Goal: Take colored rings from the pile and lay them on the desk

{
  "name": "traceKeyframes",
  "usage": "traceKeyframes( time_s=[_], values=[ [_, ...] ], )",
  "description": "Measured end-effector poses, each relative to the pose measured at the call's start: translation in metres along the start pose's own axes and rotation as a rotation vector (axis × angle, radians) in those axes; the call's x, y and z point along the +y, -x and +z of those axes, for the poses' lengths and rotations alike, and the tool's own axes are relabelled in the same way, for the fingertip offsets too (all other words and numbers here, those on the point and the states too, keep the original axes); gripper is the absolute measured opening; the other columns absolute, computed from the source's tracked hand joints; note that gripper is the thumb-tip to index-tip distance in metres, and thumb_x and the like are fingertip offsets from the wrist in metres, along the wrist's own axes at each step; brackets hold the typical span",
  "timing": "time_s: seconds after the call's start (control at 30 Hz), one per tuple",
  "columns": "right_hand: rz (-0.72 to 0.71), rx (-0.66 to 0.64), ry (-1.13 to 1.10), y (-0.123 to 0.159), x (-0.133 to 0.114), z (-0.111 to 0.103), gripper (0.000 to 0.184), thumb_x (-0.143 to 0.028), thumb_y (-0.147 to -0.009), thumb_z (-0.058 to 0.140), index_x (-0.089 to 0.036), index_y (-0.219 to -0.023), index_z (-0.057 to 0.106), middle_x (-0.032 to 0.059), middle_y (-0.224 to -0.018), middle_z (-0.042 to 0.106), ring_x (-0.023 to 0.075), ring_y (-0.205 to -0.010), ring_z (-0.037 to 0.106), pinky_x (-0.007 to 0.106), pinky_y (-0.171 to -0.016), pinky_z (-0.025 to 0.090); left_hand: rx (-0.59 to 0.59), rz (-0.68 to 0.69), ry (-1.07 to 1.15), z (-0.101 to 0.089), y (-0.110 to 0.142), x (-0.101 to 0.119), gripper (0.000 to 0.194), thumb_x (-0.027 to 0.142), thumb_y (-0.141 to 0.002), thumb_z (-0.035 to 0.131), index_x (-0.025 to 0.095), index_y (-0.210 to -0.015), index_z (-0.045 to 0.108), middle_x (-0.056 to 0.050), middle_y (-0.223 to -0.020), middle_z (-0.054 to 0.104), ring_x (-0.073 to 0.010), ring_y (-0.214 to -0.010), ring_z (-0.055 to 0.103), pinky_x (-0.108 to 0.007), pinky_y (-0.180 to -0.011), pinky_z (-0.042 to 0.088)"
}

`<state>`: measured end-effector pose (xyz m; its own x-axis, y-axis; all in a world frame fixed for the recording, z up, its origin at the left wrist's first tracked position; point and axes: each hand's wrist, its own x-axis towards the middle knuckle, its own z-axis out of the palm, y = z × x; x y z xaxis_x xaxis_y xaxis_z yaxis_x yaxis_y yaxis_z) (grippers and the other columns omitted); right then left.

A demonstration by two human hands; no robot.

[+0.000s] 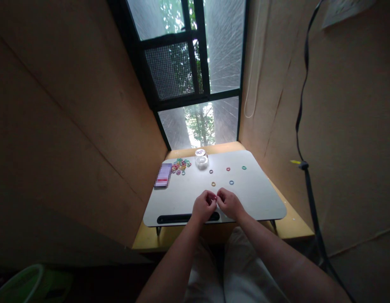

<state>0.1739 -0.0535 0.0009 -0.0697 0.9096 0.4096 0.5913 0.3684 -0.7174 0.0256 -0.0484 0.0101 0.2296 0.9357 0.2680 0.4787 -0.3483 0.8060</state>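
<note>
My left hand and my right hand meet near the front edge of the white lap table. Both are closed in a pinch, fingertips almost touching. Between them shows a bit of a small red hair tie, mostly hidden by the fingers. Just beyond the hands, several ring-shaped hair ties lie apart: a yellow one, a blue one, a purple one, a red one and a green one. Farther left is a mixed heap of coloured hair ties.
A clear jar stands at the table's back edge. At the left edge lies a phone, its screen blurred. A black slot runs along the front. Wooden walls flank the table, with a window behind and a cord hanging right.
</note>
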Motion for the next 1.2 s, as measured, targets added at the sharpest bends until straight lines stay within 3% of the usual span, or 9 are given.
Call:
traceKeyframes(
  time_s=[1.2],
  values=[
    [-0.001,-0.005,0.025,0.0008,0.0011,0.0005,0.008,-0.023,-0.080,0.047,-0.020,-0.073,0.050,-0.0019,-0.063,0.053,0.0120,-0.057,0.046,0.023,-0.055,0.032,0.008,-0.007,-0.056,0.0023,-0.0004,-0.0061,0.006,0.025,-0.074,0.053,0.018,-0.075,0.054,0.004,-0.061,0.054,-0.0089,-0.055,0.048,-0.022,-0.055,0.034]
  ],
)
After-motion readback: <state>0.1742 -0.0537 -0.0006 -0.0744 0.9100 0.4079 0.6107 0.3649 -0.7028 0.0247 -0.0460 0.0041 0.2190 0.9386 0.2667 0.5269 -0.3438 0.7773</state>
